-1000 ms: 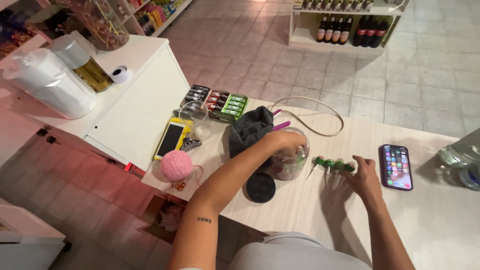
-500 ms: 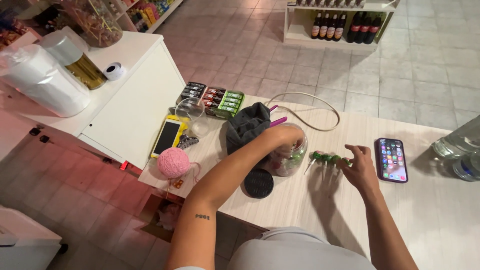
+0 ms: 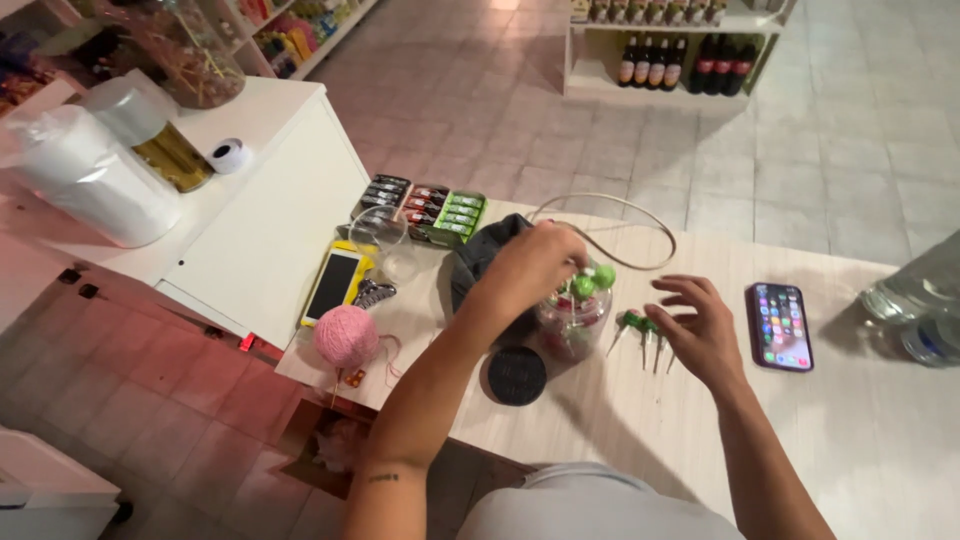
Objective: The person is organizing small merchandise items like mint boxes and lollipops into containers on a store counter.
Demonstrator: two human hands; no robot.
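Note:
My left hand is over the mouth of a clear jar and grips green lollipops by their sticks, their heads just above the rim. The jar stands on the pale wooden counter, and its black lid lies in front of it. My right hand hovers with fingers spread just right of several green lollipops lying on the counter. It holds nothing.
A smartphone lies right of my right hand. Left of the jar are a dark cloth, a pink yarn ball, a yellow-cased phone, a glass and gum packs. Plastic bottles stand at the right edge.
My left hand has lifted a few green lollipops up over the jar's mouth. My right hand has come off the lollipops on the counter and spread its fingers.

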